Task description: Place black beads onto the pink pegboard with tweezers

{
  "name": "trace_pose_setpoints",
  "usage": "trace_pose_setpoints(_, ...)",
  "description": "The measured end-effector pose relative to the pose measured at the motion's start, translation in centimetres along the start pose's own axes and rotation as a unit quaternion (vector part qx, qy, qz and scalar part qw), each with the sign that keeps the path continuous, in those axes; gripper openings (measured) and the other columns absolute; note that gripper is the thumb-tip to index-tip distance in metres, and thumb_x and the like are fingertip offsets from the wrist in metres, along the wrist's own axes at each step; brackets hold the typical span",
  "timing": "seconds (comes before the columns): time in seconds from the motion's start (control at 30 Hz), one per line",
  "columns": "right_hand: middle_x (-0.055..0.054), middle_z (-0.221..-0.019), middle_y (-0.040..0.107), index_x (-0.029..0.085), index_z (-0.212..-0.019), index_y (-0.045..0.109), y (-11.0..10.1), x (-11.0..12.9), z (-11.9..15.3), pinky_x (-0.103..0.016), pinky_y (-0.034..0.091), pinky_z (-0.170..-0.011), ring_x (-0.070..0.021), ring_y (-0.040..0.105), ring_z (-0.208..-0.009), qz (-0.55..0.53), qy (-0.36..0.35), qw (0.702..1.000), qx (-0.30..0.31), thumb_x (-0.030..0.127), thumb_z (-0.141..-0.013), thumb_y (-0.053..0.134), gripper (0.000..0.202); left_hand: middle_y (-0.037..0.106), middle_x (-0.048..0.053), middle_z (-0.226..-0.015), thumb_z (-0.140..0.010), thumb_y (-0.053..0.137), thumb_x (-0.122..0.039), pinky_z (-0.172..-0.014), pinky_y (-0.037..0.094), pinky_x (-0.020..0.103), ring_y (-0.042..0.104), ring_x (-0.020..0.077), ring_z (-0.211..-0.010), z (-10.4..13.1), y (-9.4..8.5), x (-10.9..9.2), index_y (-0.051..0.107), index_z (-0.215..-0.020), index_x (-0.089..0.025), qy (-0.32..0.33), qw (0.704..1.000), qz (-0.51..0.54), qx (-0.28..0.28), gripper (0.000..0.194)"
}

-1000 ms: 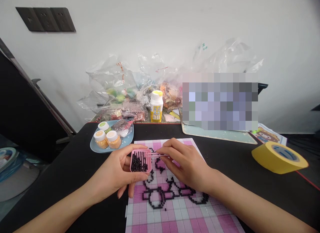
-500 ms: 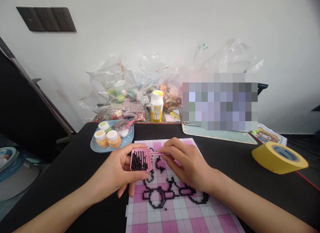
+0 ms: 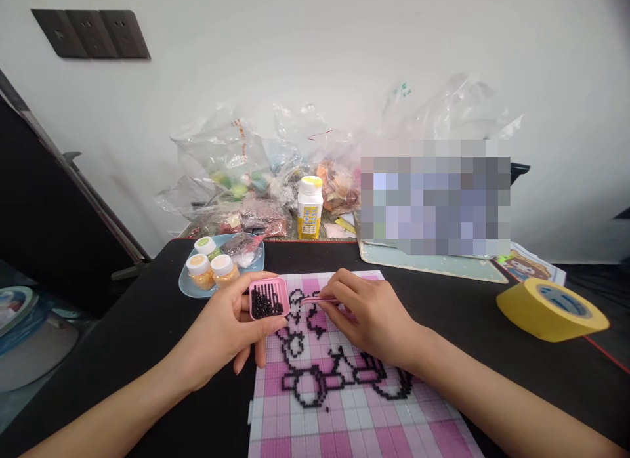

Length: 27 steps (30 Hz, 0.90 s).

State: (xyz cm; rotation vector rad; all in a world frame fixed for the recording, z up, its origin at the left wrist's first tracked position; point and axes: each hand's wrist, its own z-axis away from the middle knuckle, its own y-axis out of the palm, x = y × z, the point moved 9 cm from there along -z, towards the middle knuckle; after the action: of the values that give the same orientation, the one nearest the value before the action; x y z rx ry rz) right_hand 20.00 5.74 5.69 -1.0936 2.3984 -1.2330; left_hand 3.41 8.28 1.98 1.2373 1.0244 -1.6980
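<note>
My left hand (image 3: pixel 224 327) grips a small pink tray (image 3: pixel 282 289) by its sides, above the left edge of the pegboard. Black beads (image 3: pixel 266 306) fill the tray, some loose and some lined up in its grooves. Pink tweezers (image 3: pixel 315 300) are pinched in my right hand (image 3: pixel 367 313), their tips just right of the tray over the board. Whether a bead sits in the tips is too small to tell. Below lies a pink-and-white checked pegboard (image 3: pixel 354 435), with an outline of black beads (image 3: pixel 308 405) on it, partly hidden by my right hand.
A blue plate (image 3: pixel 187 289) with several capped bead jars (image 3: pixel 199 270) stands back left. Behind are a white-and-yellow bottle (image 3: pixel 310 208) and plastic bags (image 3: pixel 221 153). A roll of yellow tape (image 3: pixel 524 307) lies at the right on the black table (image 3: pixel 123 379).
The pink tray in my left hand has shifted left and slightly up. The tweezers have come out of the tray and now point over the board.
</note>
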Motion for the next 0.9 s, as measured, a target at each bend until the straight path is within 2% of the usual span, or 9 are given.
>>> trace_pose_setpoints(0.9, -0.003, -0.080, 0.065, 0.016, -0.086, 0.065, 0.01, 0.00, 0.14, -0.025, 0.034, -0.050, -0.0116, 0.058, -0.059, 0.015, 0.000, 1.000, 0.007, 0.024, -0.102, 0.046, 0.026, 0.068, -0.007, -0.058, -0.079, 0.080, -0.029, -0.026, 0.031, 0.010, 0.044, 0.0035, -0.027, 0.02, 0.10, -0.15, 0.050, -0.128, -0.020, -0.006, 1.000, -0.007, 0.000, 0.058)
